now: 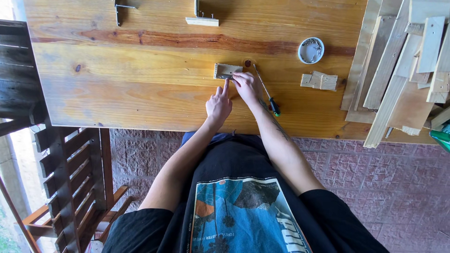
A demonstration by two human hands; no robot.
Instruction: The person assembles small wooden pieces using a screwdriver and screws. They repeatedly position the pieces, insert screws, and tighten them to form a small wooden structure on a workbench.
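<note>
A small wooden block (225, 69) lies on the wooden table (140, 89), with a small dark metal fitting (225, 76) at its near edge. My left hand (219, 105) has its index finger stretched out, the tip pressing on the block's near edge while the other fingers stay curled. My right hand (246, 85) rests beside the block on the right, its fingertips pinched on the metal fitting. A screwdriver (268, 93) with a green and black handle lies just right of my right hand.
A round white dish of screws (311, 50) and several small wood offcuts (320, 80) lie to the right. Wooden slats (398, 65) are piled at the table's right end. A metal bracket (120, 10) and a wood strip with a fitting (202, 19) lie at the far edge. A wooden chair (70, 178) stands on the left.
</note>
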